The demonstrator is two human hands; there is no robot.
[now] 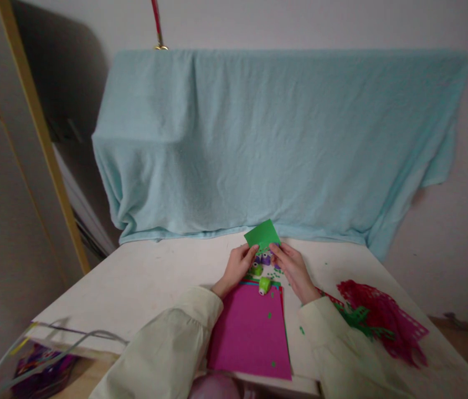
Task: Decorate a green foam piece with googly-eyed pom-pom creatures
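Note:
My left hand (237, 267) and my right hand (292, 266) together pinch the lower edge of a small green paper sheet (262, 234), held tilted above the white table (142, 282). A small purple punch (265, 257) sits between my fingertips just under the paper; whether a hand grips it I cannot tell. Two small green punches (264, 285) lie just below, at the top edge of a magenta sheet (250, 332) that tops a thin stack of coloured paper. Tiny green cut-outs are scattered around them.
A heap of punched red and green paper scraps (377, 321) lies on the table's right side. A pale blue cloth (275, 138) drapes over something at the back. A clear bag (38, 360) of coloured items hangs off the left front corner.

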